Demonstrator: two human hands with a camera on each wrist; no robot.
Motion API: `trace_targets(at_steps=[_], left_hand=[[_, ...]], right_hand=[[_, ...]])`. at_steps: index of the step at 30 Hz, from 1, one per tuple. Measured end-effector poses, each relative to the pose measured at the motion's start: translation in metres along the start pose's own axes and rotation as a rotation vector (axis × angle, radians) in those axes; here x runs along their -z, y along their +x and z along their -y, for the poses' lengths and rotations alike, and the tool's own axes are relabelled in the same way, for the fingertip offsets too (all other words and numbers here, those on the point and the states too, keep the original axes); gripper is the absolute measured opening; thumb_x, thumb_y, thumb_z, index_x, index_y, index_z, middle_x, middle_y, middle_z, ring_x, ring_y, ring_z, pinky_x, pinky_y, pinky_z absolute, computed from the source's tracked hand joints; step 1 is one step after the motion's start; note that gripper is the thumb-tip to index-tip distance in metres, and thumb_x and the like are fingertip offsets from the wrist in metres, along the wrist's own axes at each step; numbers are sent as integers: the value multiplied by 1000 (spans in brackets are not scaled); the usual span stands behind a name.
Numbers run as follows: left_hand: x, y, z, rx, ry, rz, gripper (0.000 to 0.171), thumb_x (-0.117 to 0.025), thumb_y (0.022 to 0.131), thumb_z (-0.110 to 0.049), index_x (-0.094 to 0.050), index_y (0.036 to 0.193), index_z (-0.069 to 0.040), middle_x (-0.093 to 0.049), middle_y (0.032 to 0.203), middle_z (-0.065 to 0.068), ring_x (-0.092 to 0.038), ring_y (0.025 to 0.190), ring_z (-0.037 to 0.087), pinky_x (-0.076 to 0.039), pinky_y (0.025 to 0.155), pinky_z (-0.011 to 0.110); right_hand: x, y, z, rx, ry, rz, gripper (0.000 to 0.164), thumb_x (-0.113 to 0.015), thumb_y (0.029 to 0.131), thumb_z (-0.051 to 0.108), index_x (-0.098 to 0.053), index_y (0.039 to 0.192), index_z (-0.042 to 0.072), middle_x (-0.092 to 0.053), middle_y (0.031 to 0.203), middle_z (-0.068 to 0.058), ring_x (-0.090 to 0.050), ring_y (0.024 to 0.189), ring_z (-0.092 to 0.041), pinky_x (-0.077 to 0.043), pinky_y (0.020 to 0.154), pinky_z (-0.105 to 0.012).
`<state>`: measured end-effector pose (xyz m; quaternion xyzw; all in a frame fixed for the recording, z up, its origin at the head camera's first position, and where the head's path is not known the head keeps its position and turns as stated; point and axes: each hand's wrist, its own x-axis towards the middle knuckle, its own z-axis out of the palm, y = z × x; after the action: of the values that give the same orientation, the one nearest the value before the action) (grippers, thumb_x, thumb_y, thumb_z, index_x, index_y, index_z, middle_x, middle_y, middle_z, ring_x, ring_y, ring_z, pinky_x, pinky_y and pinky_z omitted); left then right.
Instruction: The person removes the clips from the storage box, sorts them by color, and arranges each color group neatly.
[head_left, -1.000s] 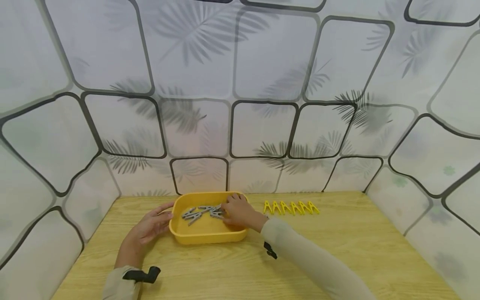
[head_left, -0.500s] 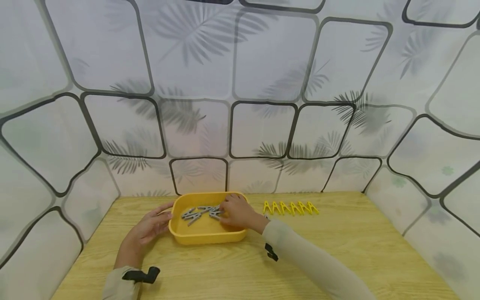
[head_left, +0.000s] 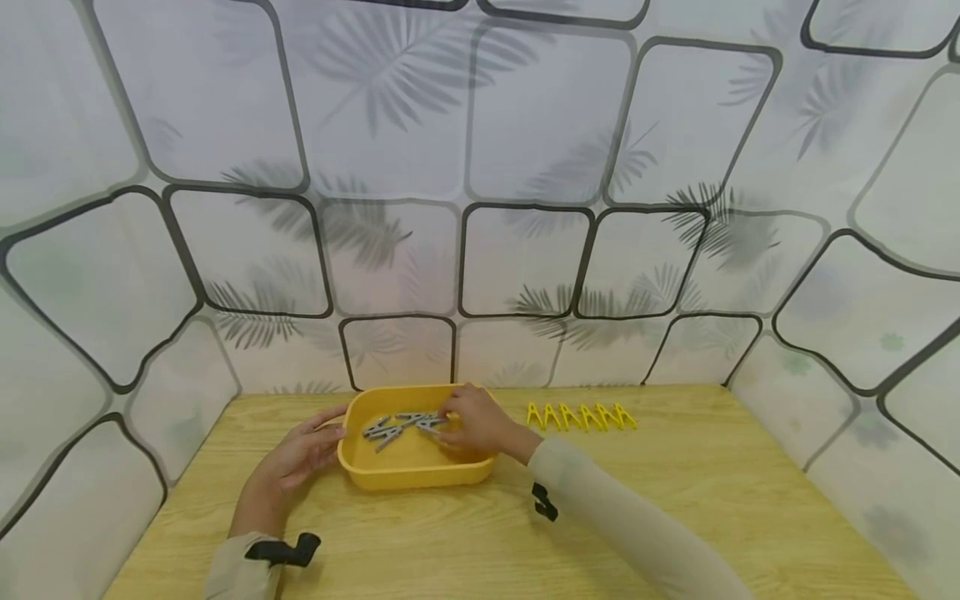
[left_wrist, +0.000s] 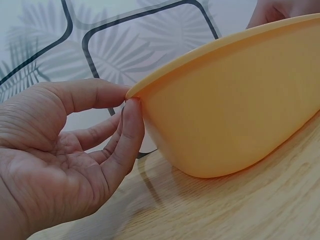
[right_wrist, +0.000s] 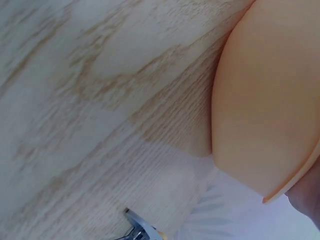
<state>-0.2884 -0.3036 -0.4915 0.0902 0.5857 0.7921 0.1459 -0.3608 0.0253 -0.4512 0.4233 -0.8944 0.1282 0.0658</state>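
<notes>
A yellow plastic tray [head_left: 420, 477] stands on the wooden table with several grey clothespins [head_left: 386, 433] inside. My left hand [head_left: 303, 450] pinches the tray's left rim; the left wrist view shows fingertips above and below the lip of the tray [left_wrist: 235, 100]. Reaching over the right side, my right hand [head_left: 476, 421] is down inside the tray, its fingertips at the grey clothespins on that side. Those fingertips are mostly hidden, and I cannot tell whether they hold a clothespin. In the right wrist view the tray wall [right_wrist: 265, 95] covers nearly all of that hand.
Several yellow clothespins [head_left: 581, 416] lie in a row on the table [head_left: 675, 467], right of the tray. Part of a grey clothespin [right_wrist: 140, 227] shows on the tabletop in the right wrist view. A patterned wall covering [head_left: 525, 258] rises behind the table and along both sides.
My right hand has shifted slightly within the tray, and its fingers have drawn a little lower among the grey clothespins. The left hand and the tray stay in place.
</notes>
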Motion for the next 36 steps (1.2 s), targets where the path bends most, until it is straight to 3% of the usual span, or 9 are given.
trace_targets(at_steps=[6, 13, 28, 32, 36], left_hand=[[0, -1, -2, 6, 0, -5, 33, -48, 107, -5, -60, 127, -28, -73, 115, -4, -71, 101, 8, -59, 84, 23], [0, -2, -2, 4, -18, 17, 35, -47, 107, -3, -61, 126, -29, -73, 116, -4, -71, 102, 8, -59, 85, 24], [-3, -2, -1, 5, -14, 5, 35, -47, 107, -3, -61, 126, -30, -72, 115, -4, -71, 100, 8, -59, 84, 23], [-3, -2, -1, 2, -26, 24, 36, -46, 108, -3, -61, 126, -29, -72, 115, -4, -71, 100, 8, -59, 84, 22], [-1, -2, -1, -17, -35, 38, 37, -45, 108, -2, -62, 126, -30, -72, 114, -4, -70, 99, 7, -59, 83, 21]], right_hand=[[9, -2, 3, -17, 1, 8, 27, -80, 90, 33, -76, 109, 14, -68, 110, -6, -56, 98, -21, -48, 84, -39], [22, -10, 7, 13, 38, -65, 28, -82, 88, 27, -74, 110, 13, -68, 110, -5, -55, 97, -22, -45, 82, -39], [36, -34, -3, -19, 107, -184, 26, -81, 89, 29, -74, 106, 11, -68, 107, -5, -61, 102, -23, -46, 105, -49], [37, -44, -11, -36, 126, -230, 25, -83, 87, 26, -73, 105, 11, -68, 107, -4, -60, 104, -23, -46, 106, -50], [43, -55, -21, -55, 144, -260, 26, -85, 85, 25, -72, 104, 11, -68, 108, -5, -61, 105, -26, -50, 96, -48]])
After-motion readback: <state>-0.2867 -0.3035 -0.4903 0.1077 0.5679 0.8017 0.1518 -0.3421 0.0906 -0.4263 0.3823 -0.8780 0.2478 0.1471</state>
